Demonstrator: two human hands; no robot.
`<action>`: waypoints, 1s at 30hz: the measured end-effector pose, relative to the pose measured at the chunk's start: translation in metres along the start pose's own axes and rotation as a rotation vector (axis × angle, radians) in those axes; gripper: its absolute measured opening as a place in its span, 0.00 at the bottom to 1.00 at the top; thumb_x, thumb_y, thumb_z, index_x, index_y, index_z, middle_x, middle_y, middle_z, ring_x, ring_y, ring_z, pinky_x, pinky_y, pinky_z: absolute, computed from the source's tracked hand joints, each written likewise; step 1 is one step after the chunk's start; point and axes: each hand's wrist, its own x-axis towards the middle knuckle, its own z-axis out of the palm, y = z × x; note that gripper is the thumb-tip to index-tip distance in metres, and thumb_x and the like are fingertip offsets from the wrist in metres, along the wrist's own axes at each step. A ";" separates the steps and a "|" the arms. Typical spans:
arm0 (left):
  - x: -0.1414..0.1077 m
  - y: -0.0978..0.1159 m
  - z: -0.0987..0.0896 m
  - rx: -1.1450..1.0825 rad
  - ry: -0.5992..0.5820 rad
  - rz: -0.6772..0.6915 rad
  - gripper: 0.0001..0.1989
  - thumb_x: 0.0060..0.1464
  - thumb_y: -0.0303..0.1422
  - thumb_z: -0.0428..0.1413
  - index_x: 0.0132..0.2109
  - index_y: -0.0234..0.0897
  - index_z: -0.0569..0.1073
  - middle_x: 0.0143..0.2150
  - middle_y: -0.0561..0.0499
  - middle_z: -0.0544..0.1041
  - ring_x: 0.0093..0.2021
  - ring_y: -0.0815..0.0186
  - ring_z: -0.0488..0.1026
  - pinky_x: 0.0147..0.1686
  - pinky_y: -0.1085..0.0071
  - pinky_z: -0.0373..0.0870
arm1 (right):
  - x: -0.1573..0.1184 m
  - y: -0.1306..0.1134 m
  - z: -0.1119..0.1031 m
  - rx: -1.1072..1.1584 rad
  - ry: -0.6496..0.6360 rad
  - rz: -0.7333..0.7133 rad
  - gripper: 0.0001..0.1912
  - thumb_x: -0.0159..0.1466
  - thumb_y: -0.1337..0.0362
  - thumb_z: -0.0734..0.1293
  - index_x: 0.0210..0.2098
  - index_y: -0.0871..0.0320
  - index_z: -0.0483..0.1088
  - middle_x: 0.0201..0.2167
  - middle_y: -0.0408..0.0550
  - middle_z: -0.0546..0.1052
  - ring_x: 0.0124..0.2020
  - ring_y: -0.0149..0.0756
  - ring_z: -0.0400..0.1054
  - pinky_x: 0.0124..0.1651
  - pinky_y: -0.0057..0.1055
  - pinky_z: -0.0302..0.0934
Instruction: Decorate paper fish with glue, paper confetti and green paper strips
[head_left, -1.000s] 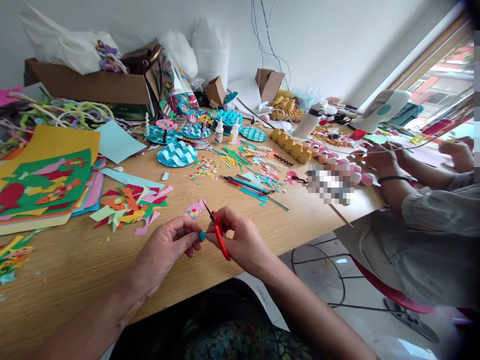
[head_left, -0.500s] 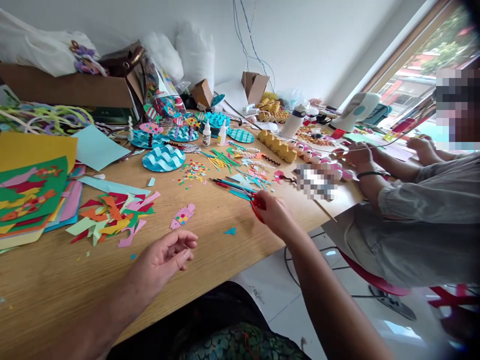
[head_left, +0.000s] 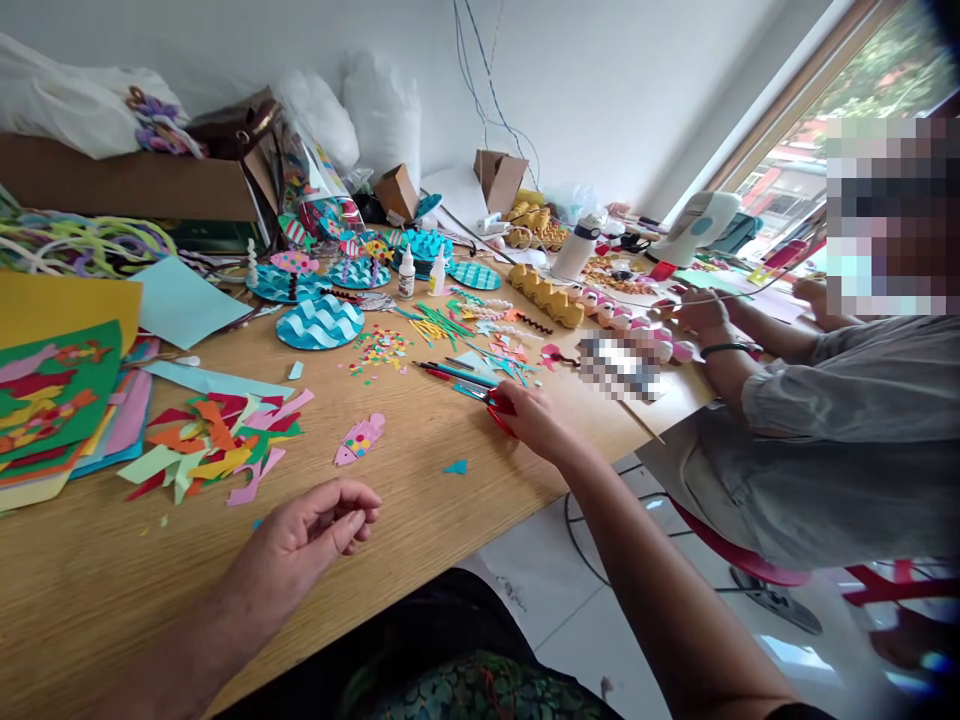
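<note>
My right hand [head_left: 523, 415] is closed round the red handles of a pair of scissors [head_left: 499, 418]. The blades point left, low over the table beside several pencils [head_left: 450, 375] and a blue strip. Closer to me, my left hand [head_left: 326, 525] hovers above the table edge, its fingers loosely curled, the thumb a little apart and nothing visible in it. Beyond it lies a pink paper fish [head_left: 360, 440] with coloured dots. A small blue paper scrap [head_left: 455, 467] rests on the wood between my two hands.
Coloured paper offcuts [head_left: 217, 440] and stacked sheets [head_left: 67, 400] cover the left side. Farther back are wavy blue discs [head_left: 319, 320], glue bottles [head_left: 406, 275], paper dots [head_left: 381, 347] and egg-carton strips [head_left: 546, 295]. At right, a co-worker's hands [head_left: 705, 312] are busy at the table.
The view has shifted slightly. My right hand and the scissors have moved a little left and lower onto the table. My left hand has come slightly nearer to me, its fingers a bit more curled.
</note>
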 end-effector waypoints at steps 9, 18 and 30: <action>-0.003 0.008 0.003 -0.024 -0.002 -0.020 0.10 0.43 0.36 0.57 0.33 0.36 0.73 0.28 0.50 0.73 0.28 0.67 0.69 0.25 0.74 0.66 | -0.017 -0.046 -0.020 0.825 -0.054 -0.007 0.11 0.51 0.60 0.66 0.26 0.57 0.59 0.23 0.40 0.66 0.24 0.28 0.59 0.26 0.25 0.52; 0.006 0.015 0.010 -0.033 -0.007 0.021 0.10 0.46 0.37 0.55 0.34 0.36 0.70 0.27 0.52 0.72 0.29 0.68 0.68 0.26 0.74 0.65 | -0.032 -0.131 -0.017 0.813 -0.109 -0.231 0.08 0.52 0.67 0.66 0.24 0.58 0.59 0.21 0.37 0.64 0.23 0.25 0.56 0.27 0.23 0.51; 0.002 0.011 -0.007 -0.054 0.010 0.029 0.08 0.45 0.35 0.57 0.31 0.34 0.74 0.26 0.52 0.72 0.26 0.70 0.67 0.24 0.76 0.63 | -0.022 -0.143 -0.007 0.858 -0.184 -0.272 0.08 0.53 0.64 0.66 0.26 0.58 0.60 0.22 0.37 0.66 0.23 0.24 0.57 0.26 0.22 0.51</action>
